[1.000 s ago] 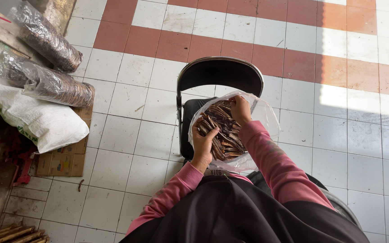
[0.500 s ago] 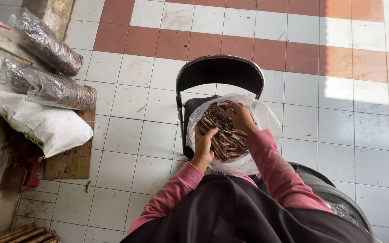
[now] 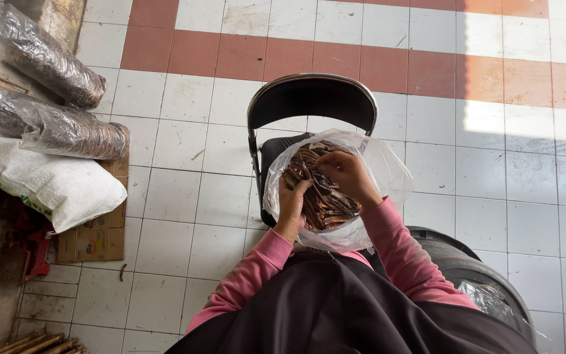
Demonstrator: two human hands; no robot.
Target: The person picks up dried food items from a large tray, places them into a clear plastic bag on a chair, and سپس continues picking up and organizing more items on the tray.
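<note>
The clear plastic bag (image 3: 388,172) of brown dried strips (image 3: 319,196) sits on the seat of the black folding chair (image 3: 312,98) in front of you. Your left hand (image 3: 292,206) is inside it, fingers pressed into the strips; your right hand (image 3: 347,174) pinches a few at the top. Filled plastic bags (image 3: 54,98) and a white sack (image 3: 47,183) lie at the left.

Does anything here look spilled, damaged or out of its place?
Nothing stands out. Both hands, left hand and right hand, are inside the clear plastic bag of brown strips on the black chair. No strips show on the tiled floor.
</note>
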